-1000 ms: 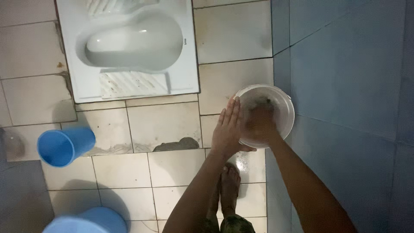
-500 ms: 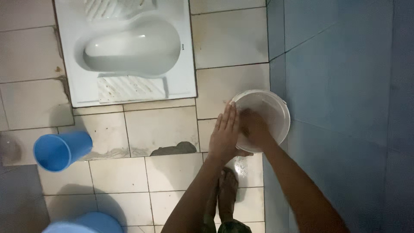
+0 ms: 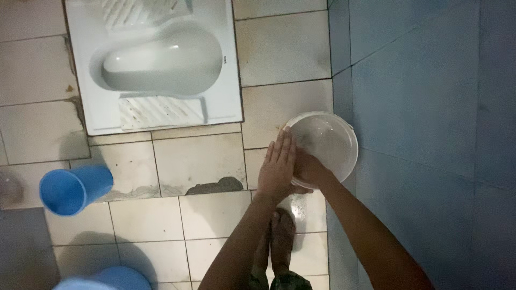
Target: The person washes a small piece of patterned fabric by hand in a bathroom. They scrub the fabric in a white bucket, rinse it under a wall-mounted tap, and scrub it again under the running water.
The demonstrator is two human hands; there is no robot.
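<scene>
Both hands are at the white round basin point(image 3: 328, 142), which sits on the tiled floor point(image 3: 209, 215) right against the blue tiled wall point(image 3: 430, 107). The left hand point(image 3: 277, 169) lies flat, fingers straight and together, pressed on the basin's near-left rim, not gripping, just bracing. The right hand point(image 3: 309, 169) is inside the basin at its near edge, fingers curled down toward the wet bottom; can't tell if it clasps anything, the left hand and the dim light hide it. To do this well, I'd judge: keep the left palm firm on the rim so the light basin doesn't skid on wet tile, work the right hand around the inner wall in full circles, and keep the basin level so water stays in. The bare foot point(image 3: 282, 241) stands just below the basin, on a wet patch, so footing is the risk. The squat toilet pan point(image 3: 161, 64) is well apart to the upper left, the blue cup point(image 3: 72, 188) lies tipped on its side at far left, and the blue bucket rim point(image 3: 102, 279) shows at the bottom edge. Versus half a second ago: hands in the same pose on the basin, the view has shifted only slightly, the cup hasn't moved
</scene>
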